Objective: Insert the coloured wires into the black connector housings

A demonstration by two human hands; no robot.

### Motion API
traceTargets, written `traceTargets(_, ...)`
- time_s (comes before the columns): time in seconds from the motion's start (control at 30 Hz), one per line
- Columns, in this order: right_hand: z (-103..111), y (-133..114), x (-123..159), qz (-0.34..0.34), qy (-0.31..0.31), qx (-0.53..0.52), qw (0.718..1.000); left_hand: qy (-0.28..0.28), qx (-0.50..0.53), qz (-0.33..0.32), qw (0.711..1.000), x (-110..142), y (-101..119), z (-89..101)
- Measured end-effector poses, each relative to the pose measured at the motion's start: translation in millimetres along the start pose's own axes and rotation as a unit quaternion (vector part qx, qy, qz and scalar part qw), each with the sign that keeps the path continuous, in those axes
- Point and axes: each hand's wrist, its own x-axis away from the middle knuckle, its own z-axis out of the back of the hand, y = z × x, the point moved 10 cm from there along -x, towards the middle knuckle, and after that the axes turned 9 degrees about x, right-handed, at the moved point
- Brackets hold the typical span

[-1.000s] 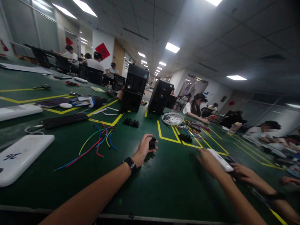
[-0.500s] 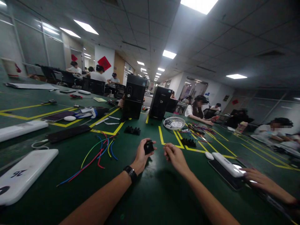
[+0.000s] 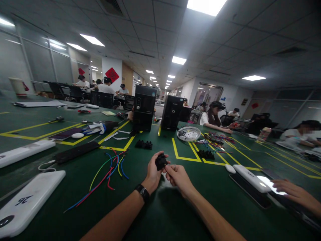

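My left hand (image 3: pixel 153 171), with a black watch on its wrist, is closed round a small black block-shaped part (image 3: pixel 161 161), holding it above the table. Fingertips of my right hand (image 3: pixel 177 176) are pinched together at the lower right edge of that part; whatever lies between them is too small to make out. Left of my hands lie loose red, blue, green and yellow wires (image 3: pixel 110 172). Beyond my left hand sits a row of black parts (image 3: pixel 143 144), and another black cluster (image 3: pixel 206 154) rests to the right.
Two black computer towers (image 3: pixel 144 108) stand at the back. A white basket (image 3: pixel 189 134) and a tangle of wires (image 3: pixel 219 139) are at right. Another person's hand (image 3: pixel 298 194) touches a lit phone beside a white power bank (image 3: pixel 251 178). A white device (image 3: pixel 32 202) marked 26 lies left.
My right hand has come from the white power bank at right to meet the black part in my left hand. The left hand keeps its hold and has turned the part slightly. The view has tilted up.
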Motion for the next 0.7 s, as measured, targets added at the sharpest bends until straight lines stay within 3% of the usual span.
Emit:
traceTargets(0.43, 3.5, 1.1, 3.1, 0.009, 0.039, -0.013, 0.999, -0.026, 0.041, 0.037, 0.998, 0.4, -8.9, -3.6)
traceTargets(0.7, 2.9, 6.8, 3.8, -0.001, 0.024, -0.006, 1.0, -0.064, -0.043, 0.015, 0.997, 7.8, -0.5, -16.0)
